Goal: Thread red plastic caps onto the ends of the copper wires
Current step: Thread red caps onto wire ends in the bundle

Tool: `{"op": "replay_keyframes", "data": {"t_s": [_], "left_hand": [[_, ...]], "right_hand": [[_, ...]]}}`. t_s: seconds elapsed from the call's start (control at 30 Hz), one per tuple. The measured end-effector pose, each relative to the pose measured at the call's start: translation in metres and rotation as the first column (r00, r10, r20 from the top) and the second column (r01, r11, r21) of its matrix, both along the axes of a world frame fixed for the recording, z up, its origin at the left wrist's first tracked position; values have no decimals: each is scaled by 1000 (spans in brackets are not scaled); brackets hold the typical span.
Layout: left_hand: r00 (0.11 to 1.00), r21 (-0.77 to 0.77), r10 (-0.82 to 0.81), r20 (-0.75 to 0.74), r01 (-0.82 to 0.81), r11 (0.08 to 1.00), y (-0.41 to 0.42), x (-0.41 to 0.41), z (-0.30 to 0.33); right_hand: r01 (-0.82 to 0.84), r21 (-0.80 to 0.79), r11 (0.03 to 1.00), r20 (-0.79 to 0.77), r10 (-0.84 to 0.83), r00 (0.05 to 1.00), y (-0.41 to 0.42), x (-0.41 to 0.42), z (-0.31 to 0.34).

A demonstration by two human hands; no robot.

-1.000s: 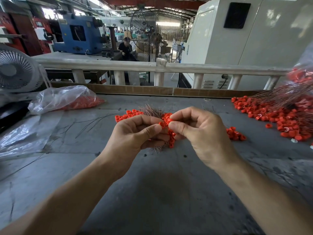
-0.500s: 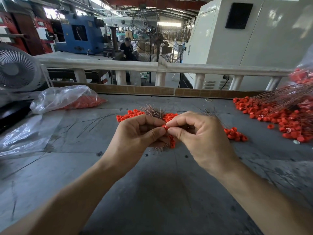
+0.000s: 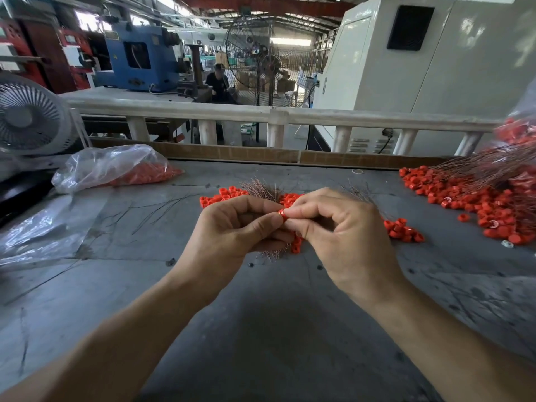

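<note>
- No text, label, brand or number can be read anywhere.
- The blue machine [image 3: 136, 58] at far left carries small plates and stickers, too small and blurred to make out.
- The white cabinet [image 3: 435, 71] at far right bears no legible marking.

Bright daylight, soft shadows, sharp centre, warped edges

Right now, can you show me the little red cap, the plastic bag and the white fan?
red cap [image 3: 280, 213], head view, its shiny side.
plastic bag [image 3: 116, 165], head view, its crinkled middle.
white fan [image 3: 26, 116], head view, its grille.
</note>
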State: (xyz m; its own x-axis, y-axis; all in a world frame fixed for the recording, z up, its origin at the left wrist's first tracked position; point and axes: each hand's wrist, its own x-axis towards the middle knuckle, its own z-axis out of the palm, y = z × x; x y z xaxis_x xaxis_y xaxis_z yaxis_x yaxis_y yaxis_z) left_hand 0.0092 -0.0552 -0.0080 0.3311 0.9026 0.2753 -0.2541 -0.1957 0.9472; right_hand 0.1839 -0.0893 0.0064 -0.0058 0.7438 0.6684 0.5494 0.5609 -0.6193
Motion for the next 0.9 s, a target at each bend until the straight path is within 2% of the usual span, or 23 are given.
{"op": "replay_keyframes", "data": {"t_s": [0.2,0.47,0.67,0.9], "left_hand": [[999,-54,23,38,-21,998,1,2,-1],[987,-257,-78,141,113,960,-5,10,-2],[981,-310,-96,170,146,940,-3,7,0],[988,-309,-106,116,137,941,-5,8,1]], "right_hand": [[30,21,999,122,-32,992,-1,-3,-3],[237,259,936,366,-323,873,1,-10,-9],[205,281,938,336,-296,894,3,-7,-10],[160,310,937,339,-266,902,6,0,-10]]}}
